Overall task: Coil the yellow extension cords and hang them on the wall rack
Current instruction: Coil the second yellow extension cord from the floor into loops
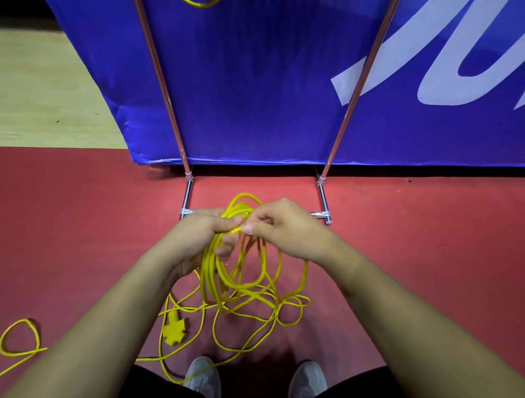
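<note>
A yellow extension cord point(216, 281) hangs in several loops from my hands, with loose turns spread over the red floor below. My left hand point(199, 235) grips the gathered loops at their top. My right hand point(281, 227) pinches a strand of the same cord just beside the left fingers. The cord's yellow multi-socket end point(173, 331) lies on the floor at lower left. A second yellow cord point(20, 341) loops on the floor at the far left. Another yellow cord point(201, 3) shows partly at the top edge, hanging on the rack.
A metal rack frame point(352, 105) with two slanted poles and floor feet stands in front of a blue banner point(255, 85). My two grey shoes point(203, 375) are at the bottom, with cord running across the left one. Wooden floor point(42, 85) lies at upper left.
</note>
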`<state>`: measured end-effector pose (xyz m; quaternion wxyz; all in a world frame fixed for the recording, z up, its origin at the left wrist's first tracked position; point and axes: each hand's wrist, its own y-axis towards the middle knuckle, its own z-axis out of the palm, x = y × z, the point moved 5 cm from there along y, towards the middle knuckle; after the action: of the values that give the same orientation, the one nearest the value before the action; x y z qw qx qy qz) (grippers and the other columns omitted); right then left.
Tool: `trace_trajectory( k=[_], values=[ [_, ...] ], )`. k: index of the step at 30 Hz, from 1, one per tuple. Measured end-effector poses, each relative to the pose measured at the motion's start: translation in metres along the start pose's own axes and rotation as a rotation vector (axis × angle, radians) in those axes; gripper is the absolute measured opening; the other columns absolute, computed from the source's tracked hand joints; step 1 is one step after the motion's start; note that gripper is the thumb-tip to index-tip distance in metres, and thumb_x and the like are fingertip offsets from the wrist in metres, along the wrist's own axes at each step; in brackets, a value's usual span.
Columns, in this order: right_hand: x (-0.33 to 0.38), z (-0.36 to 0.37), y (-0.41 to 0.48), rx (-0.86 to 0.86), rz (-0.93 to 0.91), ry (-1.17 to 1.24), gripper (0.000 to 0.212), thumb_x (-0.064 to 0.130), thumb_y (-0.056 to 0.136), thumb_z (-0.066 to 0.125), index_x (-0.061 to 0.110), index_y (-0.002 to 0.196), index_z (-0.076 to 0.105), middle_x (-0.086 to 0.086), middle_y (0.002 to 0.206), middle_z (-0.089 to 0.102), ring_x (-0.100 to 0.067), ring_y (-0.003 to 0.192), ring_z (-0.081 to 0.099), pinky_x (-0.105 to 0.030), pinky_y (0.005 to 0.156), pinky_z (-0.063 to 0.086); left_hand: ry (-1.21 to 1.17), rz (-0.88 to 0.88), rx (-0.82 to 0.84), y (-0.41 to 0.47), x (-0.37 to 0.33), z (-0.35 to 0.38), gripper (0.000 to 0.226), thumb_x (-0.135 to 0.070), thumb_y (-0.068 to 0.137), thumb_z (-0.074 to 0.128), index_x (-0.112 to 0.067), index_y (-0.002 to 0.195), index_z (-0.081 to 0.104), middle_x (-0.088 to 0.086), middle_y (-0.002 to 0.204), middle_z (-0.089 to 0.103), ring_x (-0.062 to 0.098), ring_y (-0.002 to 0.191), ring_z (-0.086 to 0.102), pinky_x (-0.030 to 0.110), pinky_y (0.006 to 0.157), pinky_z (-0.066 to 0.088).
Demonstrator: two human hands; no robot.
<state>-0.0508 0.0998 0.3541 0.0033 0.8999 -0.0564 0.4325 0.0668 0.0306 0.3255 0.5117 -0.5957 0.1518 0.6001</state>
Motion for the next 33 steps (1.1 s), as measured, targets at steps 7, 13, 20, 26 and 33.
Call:
trace_trajectory(
  k=[7,13,20,26,33],
  values=[
    [-0.060,-0.022,-0.015,0.022,0.243,0.690,0.007,0.006,0.093,0.060,0.007,0.092,0.054,-0.006,0.062,0.051,-0.023,0.056,0.057,-0.044,0.071,0.056,-0.076,0.118,-0.130,0.003,-0.013,-0.033,0.015,-0.012,0.096,0.045,-0.010,0.081,0.045,0.002,0.051,0.036,0.010,0.035,0.028,0.023,0.043,0.020],
    [-0.080,-0.015,-0.015,0.129,0.256,0.267,0.009,0.011,0.092,0.064,0.002,0.094,0.063,-0.003,0.057,0.054,-0.018,0.053,0.053,-0.027,0.058,0.043,-0.179,0.168,-0.230,0.004,-0.021,-0.053,0.019,-0.011,0.097,0.043,-0.012,0.078,0.045,0.001,0.052,0.036,0.010,0.036,0.029,0.020,0.041,0.023],
    [-0.077,-0.047,-0.012,-0.246,0.256,0.410,0.009,0.009,0.092,0.063,0.012,0.091,0.071,0.004,0.053,0.037,-0.021,0.055,0.025,-0.029,0.049,0.021,0.133,-0.013,-0.165,-0.005,-0.010,-0.044,0.015,-0.010,0.095,0.050,-0.004,0.081,0.054,0.017,0.061,0.065,0.026,0.050,0.066,0.025,0.043,0.050],
    [-0.026,-0.035,-0.007,-0.100,0.083,0.168,0.010,0.008,0.091,0.063,0.007,0.089,0.073,0.015,0.044,0.047,-0.002,0.042,0.039,-0.009,0.048,0.028,0.010,-0.087,0.020,-0.010,-0.006,-0.007,0.009,-0.009,0.090,0.051,-0.002,0.086,0.054,0.029,0.073,0.068,0.033,0.055,0.068,0.028,0.045,0.053],
    [-0.018,-0.008,-0.004,-0.019,0.097,0.377,0.006,0.012,0.091,0.065,0.008,0.088,0.068,0.009,0.050,0.047,-0.004,0.043,0.040,-0.019,0.047,0.035,-0.121,0.014,0.037,-0.008,-0.007,-0.004,0.009,-0.016,0.085,0.051,-0.008,0.080,0.050,0.002,0.050,0.037,0.016,0.038,0.037,0.023,0.044,0.034]
  ],
)
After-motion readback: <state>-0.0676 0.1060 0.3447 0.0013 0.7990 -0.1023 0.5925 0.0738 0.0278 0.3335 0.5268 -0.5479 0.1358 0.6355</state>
